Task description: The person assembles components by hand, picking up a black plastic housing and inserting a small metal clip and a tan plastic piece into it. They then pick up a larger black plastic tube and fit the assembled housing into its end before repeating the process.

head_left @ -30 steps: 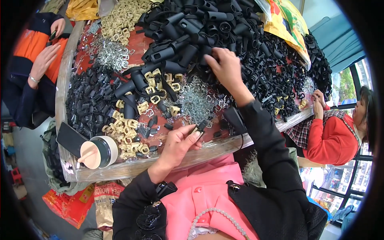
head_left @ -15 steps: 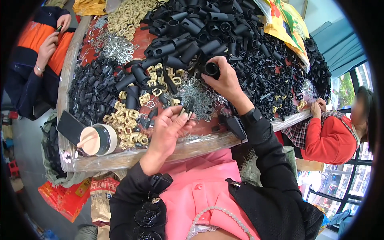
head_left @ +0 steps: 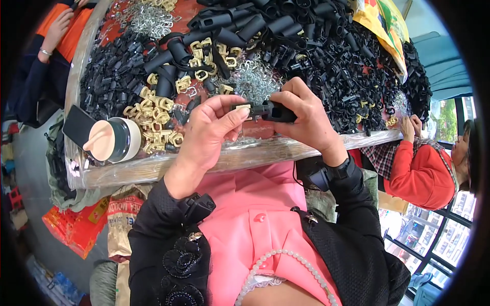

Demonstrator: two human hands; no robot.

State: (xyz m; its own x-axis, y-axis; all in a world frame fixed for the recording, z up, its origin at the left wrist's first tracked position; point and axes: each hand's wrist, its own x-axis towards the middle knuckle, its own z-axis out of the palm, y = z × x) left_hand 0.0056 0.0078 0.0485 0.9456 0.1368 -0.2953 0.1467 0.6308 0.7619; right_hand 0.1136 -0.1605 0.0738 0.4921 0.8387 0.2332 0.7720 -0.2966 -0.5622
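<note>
My left hand pinches a small black clip between thumb and fingers; a pale bit shows by the thumb. In my right hand is a short black plastic tube, its end turned toward the clip. The two parts meet in front of me, above the table's near edge; whether they are joined I cannot tell. Just beyond my hands lies a heap of small silver metal rings. Cream plastic buckles are piled left of my left hand.
More black tubes heap up at the back, and small black parts spread to the right. A phone and a round tub stand at the near left corner. Co-workers sit left and right, one in a red sleeve.
My right hand has brought the tube from the far pile toward me, to the clip in my left hand. The left hand has turned the clip toward the tube. My view has shifted slightly.
</note>
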